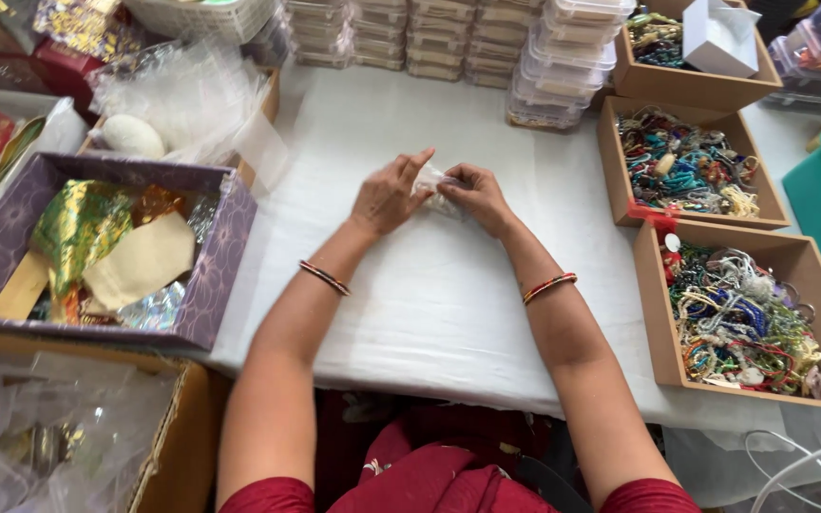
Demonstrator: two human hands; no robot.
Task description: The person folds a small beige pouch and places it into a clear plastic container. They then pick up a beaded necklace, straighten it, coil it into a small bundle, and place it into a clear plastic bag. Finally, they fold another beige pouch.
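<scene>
- Pinching a small clear bag (435, 186), the left hand (389, 197) and right hand (477, 195) hide its contents.
- Tangled beads fill the right cardboard box (662, 313); the white cloth (439, 304) lies smooth.

A small, crumpled clear plastic pouch (436, 183) sits pinched between the fingers of both hands, held just above the white-covered bench (429, 304), near its middle.

Left hand (388, 195) and right hand (476, 195) pinched together.
</scene>
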